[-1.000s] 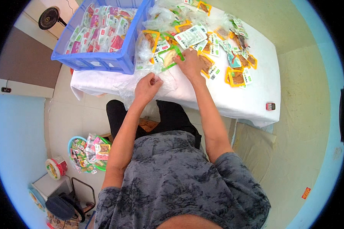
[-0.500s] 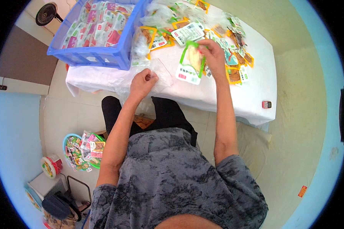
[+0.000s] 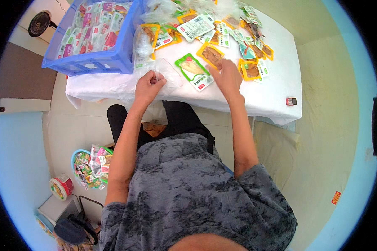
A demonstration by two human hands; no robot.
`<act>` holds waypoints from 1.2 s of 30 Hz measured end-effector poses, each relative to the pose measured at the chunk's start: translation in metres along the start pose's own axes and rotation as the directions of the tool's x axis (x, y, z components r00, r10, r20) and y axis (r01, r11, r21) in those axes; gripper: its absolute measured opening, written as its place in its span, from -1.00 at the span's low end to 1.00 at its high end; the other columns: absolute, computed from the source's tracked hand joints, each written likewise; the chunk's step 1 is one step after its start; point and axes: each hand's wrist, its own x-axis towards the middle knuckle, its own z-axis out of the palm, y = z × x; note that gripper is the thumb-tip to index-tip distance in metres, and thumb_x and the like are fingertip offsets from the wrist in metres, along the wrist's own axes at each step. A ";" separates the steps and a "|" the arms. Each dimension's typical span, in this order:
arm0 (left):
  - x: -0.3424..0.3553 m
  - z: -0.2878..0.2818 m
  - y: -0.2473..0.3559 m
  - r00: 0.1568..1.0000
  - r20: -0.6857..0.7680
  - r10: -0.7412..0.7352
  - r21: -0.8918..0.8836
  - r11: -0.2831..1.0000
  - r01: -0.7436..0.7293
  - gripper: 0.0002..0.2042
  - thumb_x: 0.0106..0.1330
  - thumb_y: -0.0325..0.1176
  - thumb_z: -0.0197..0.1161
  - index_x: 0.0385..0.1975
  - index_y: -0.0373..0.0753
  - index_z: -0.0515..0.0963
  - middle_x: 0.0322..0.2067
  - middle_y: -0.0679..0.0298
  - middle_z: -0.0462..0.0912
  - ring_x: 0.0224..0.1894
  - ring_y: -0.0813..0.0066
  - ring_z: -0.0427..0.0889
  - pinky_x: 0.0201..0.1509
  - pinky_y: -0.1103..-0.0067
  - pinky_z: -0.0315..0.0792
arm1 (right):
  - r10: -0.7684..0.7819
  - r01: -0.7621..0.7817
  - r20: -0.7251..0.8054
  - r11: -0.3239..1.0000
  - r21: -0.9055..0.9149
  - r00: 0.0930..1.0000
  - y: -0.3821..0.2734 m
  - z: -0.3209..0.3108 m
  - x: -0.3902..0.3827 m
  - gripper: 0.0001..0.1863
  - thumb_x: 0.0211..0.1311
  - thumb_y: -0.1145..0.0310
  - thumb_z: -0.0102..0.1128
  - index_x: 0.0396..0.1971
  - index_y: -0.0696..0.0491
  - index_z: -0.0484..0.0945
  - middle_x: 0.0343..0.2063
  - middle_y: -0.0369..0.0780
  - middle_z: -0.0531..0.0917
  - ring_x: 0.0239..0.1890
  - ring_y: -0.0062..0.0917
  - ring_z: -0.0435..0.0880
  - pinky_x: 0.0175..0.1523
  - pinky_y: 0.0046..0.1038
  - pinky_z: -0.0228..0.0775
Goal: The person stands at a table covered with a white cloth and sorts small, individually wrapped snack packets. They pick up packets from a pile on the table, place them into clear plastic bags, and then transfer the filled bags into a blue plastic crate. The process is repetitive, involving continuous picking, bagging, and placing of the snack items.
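My left hand (image 3: pixel 148 88) is closed in a pinch on a clear plastic bag (image 3: pixel 168 75) at the table's near edge. To its right, a green-edged food packet (image 3: pixel 192 69) with pale contents lies flat on the white cloth. My right hand (image 3: pixel 227 81) is just right of that packet, its fingers closed on the near end of a yellow-edged food packet (image 3: pixel 210 55) with brown contents. The fingers hide this packet's lower end. Beyond my hands lies a loose heap of similar packets, with a white, printed one (image 3: pixel 195 28) on top.
A blue plastic crate (image 3: pixel 88 62) full of packets stands at the table's left. A small red-and-black device (image 3: pixel 291 101) lies near the right edge of the white tablecloth (image 3: pixel 276 83). On the floor at left are a basin of packets (image 3: pixel 83 167) and a red-and-white tub (image 3: pixel 61 187).
The green-edged packet has left my right hand and now lies on the cloth. My right hand has moved nearer and grips the yellow-edged packet. My left hand still pinches the bag.
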 end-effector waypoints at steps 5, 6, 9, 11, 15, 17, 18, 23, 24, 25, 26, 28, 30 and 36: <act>0.000 0.003 0.002 1.000 -0.005 0.025 -0.006 1.000 -0.025 -0.87 0.23 -0.37 0.37 -0.36 -0.28 0.61 -0.50 0.41 0.59 -0.44 0.69 0.49 -0.32 0.65 0.39 | -0.048 0.049 0.054 0.999 -0.016 0.997 0.001 0.026 -0.039 -0.39 -0.04 -0.06 0.53 -0.19 0.12 0.53 -0.09 -0.11 0.47 -0.02 -0.25 0.53 -0.10 -0.14 0.48; 0.000 0.003 0.002 1.000 -0.011 0.025 -0.024 0.999 -0.026 -0.87 0.23 -0.37 0.37 -0.36 -0.28 0.61 -0.50 0.41 0.59 -0.44 0.69 0.49 -0.32 0.65 0.39 | -0.053 0.051 0.044 0.998 0.044 0.998 -0.001 0.032 -0.038 -0.43 -0.03 -0.02 0.53 -0.23 0.12 0.51 -0.14 -0.10 0.50 -0.06 -0.24 0.54 -0.11 -0.13 0.47; -0.004 0.004 0.008 0.999 -0.035 0.030 0.032 0.999 -0.029 -0.87 0.23 -0.37 0.37 -0.35 -0.28 0.61 -0.51 0.42 0.59 -0.44 0.68 0.49 -0.31 0.65 0.39 | -0.005 -0.006 0.043 0.970 0.242 0.999 -0.005 0.052 -0.034 -0.55 0.02 0.12 0.51 -0.33 0.10 0.46 -0.32 -0.13 0.53 -0.22 -0.28 0.58 -0.17 -0.19 0.47; -0.007 0.005 0.013 0.997 -0.058 0.052 0.092 0.995 -0.046 -0.87 0.25 -0.38 0.36 -0.35 -0.29 0.60 -0.51 0.41 0.58 -0.45 0.67 0.49 -0.33 0.65 0.39 | 0.095 -0.130 0.109 0.912 0.389 0.990 -0.008 0.060 -0.033 -0.63 0.08 0.26 0.48 -0.39 0.09 0.41 -0.48 -0.20 0.52 -0.37 -0.40 0.59 -0.25 -0.31 0.47; -0.009 0.008 0.012 0.987 -0.120 0.111 0.118 0.988 -0.097 -0.87 0.31 -0.40 0.31 -0.38 -0.32 0.55 -0.53 0.38 0.56 -0.49 0.66 0.48 -0.38 0.63 0.44 | 0.240 -0.135 0.010 0.510 0.849 0.971 0.000 0.049 -0.028 -0.75 0.22 0.53 0.34 -0.40 0.05 0.36 -0.55 -0.38 0.41 -0.50 -0.81 0.41 -0.40 -0.69 0.30; -0.010 0.011 0.014 0.984 -0.126 0.126 0.136 0.985 -0.108 -0.86 0.33 -0.41 0.29 -0.40 -0.33 0.52 -0.54 0.37 0.56 -0.51 0.66 0.49 -0.40 0.62 0.48 | 0.243 -0.001 -0.122 0.449 0.894 0.962 0.008 0.037 -0.024 -0.77 0.25 0.54 0.31 -0.38 0.06 0.37 -0.53 -0.39 0.43 -0.49 -0.81 0.41 -0.40 -0.68 0.30; -0.012 0.011 0.021 0.984 -0.120 0.129 0.164 0.981 -0.108 -0.85 0.35 -0.41 0.28 -0.41 -0.33 0.50 -0.54 0.36 0.55 -0.52 0.66 0.49 -0.40 0.62 0.50 | 0.247 0.071 -0.188 0.419 0.905 0.951 0.007 0.029 -0.022 -0.78 0.27 0.55 0.29 -0.37 0.06 0.37 -0.52 -0.39 0.44 -0.48 -0.81 0.41 -0.39 -0.67 0.30; -0.016 0.023 0.035 0.976 -0.172 0.135 0.147 0.983 -0.110 -0.79 0.31 -0.34 0.31 -0.44 -0.35 0.49 -0.58 0.14 0.56 -0.54 0.33 0.55 -0.41 0.45 0.45 | 0.148 0.197 -0.288 0.444 0.874 0.946 -0.017 -0.002 -0.027 -0.83 0.25 0.63 0.22 -0.26 0.09 0.44 -0.46 -0.34 0.52 -0.47 -0.72 0.49 -0.34 -0.63 0.38; -0.016 0.024 0.040 0.976 -0.166 0.141 0.155 0.981 -0.115 -0.80 0.35 -0.35 0.28 -0.43 -0.35 0.49 -0.59 0.22 0.55 -0.56 0.46 0.52 -0.44 0.51 0.45 | 0.074 0.230 -0.316 0.533 0.814 0.946 -0.020 0.000 -0.031 -0.83 0.23 0.64 0.21 -0.25 0.10 0.45 -0.44 -0.31 0.56 -0.46 -0.68 0.53 -0.32 -0.61 0.41; -0.016 0.025 0.045 0.976 -0.161 0.147 0.162 0.979 -0.121 -0.80 0.38 -0.36 0.26 -0.42 -0.35 0.48 -0.60 0.29 0.53 -0.57 0.59 0.50 -0.47 0.57 0.46 | -0.002 0.266 -0.335 0.613 0.744 0.942 -0.022 0.005 -0.036 -0.82 0.22 0.64 0.20 -0.24 0.11 0.46 -0.41 -0.27 0.59 -0.45 -0.63 0.57 -0.31 -0.59 0.44; -0.017 0.025 0.056 0.965 -0.165 0.205 0.248 0.955 -0.161 -0.80 0.39 -0.36 0.25 -0.40 -0.35 0.47 -0.60 0.27 0.53 -0.59 0.56 0.50 -0.49 0.55 0.44 | -0.082 0.306 -0.346 0.680 0.666 0.935 -0.025 0.007 -0.040 -0.82 0.21 0.65 0.20 -0.23 0.11 0.47 -0.39 -0.23 0.63 -0.44 -0.59 0.61 -0.29 -0.57 0.47; -0.021 0.025 0.077 0.935 -0.154 0.321 0.408 0.882 -0.236 -0.80 0.41 -0.35 0.24 -0.37 -0.36 0.46 -0.61 0.23 0.53 -0.61 0.51 0.50 -0.52 0.49 0.40 | -0.103 0.314 -0.341 0.687 0.655 0.935 -0.030 0.008 -0.044 -0.83 0.22 0.61 0.19 -0.20 0.13 0.49 -0.32 -0.14 0.67 -0.39 -0.51 0.67 -0.25 -0.51 0.50; -0.022 0.026 0.084 0.960 -0.141 0.240 0.306 0.933 -0.189 -0.83 0.39 -0.35 0.22 -0.22 -0.34 0.50 -0.58 0.09 0.57 -0.52 0.20 0.58 -0.43 0.35 0.43 | -0.100 0.339 -0.364 0.645 0.685 0.926 -0.032 0.012 -0.043 -0.84 0.26 0.55 0.19 -0.18 0.14 0.52 -0.33 -0.13 0.68 -0.38 -0.51 0.66 -0.24 -0.48 0.50; -0.021 0.035 0.089 0.954 0.072 0.290 0.220 0.928 -0.299 -0.62 0.45 -0.37 0.15 0.22 -0.32 0.42 -0.58 0.13 0.56 -0.57 0.32 0.57 -0.45 0.41 0.43 | -0.141 -0.001 0.097 0.563 0.827 0.985 -0.042 0.033 -0.043 -0.77 0.36 0.42 0.18 -0.04 0.15 0.55 -0.33 -0.20 0.68 -0.32 -0.59 0.62 -0.15 -0.48 0.48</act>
